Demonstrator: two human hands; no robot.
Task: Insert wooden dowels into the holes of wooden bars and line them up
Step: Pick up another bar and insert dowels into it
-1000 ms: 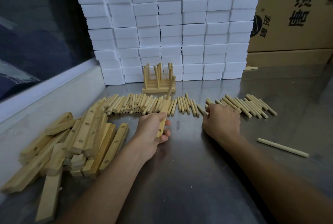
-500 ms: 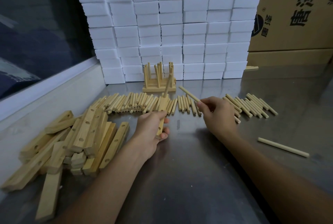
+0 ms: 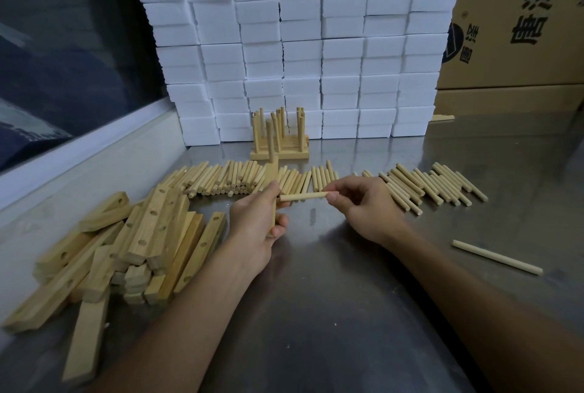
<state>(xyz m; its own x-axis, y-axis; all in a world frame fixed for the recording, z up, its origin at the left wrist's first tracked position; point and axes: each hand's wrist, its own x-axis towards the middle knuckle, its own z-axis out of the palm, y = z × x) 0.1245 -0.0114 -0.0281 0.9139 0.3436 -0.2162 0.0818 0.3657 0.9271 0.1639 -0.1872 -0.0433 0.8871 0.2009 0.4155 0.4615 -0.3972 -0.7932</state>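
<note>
Two hands busy, L hand (image 3: 256,218) grips bar (image 3: 272,203), R hand (image 3: 363,206) pinches dowel (image 3: 303,196)

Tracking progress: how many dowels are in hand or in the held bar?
2. One dowel is pinched by the right hand, tip at the bar the left hand grips; a second dowel stands in the bar's far end. More may be hidden.

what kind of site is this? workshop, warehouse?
Probably a small workshop or packing bench for hand assembly: a steel worktable with batches of loose dowels and drilled wooden bars, stacked white foam blocks behind, and printed cardboard cartons at the right.
</note>
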